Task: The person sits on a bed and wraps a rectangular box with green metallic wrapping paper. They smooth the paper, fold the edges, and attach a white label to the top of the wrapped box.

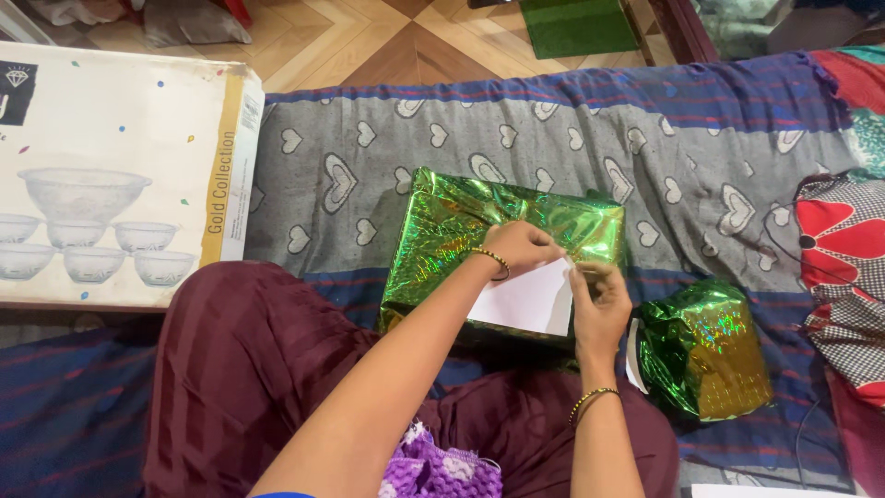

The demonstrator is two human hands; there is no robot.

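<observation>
A large box wrapped in shiny green foil paper [442,231] lies on the bedspread in front of my knees. On its near right part sits a white piece of paper [525,300]. My left hand [521,247] pinches the paper's top edge against the box. My right hand [597,300] grips the paper's right edge with fingers curled. Both wrists carry beaded bracelets.
A smaller green-wrapped parcel [705,350] lies to the right of my right hand. A big white carton picturing glass bowls [120,175] stands at the left. The grey bedspread with heart patterns [682,148] covers the bed; a red floral cushion [843,267] is at far right. Wooden floor lies beyond.
</observation>
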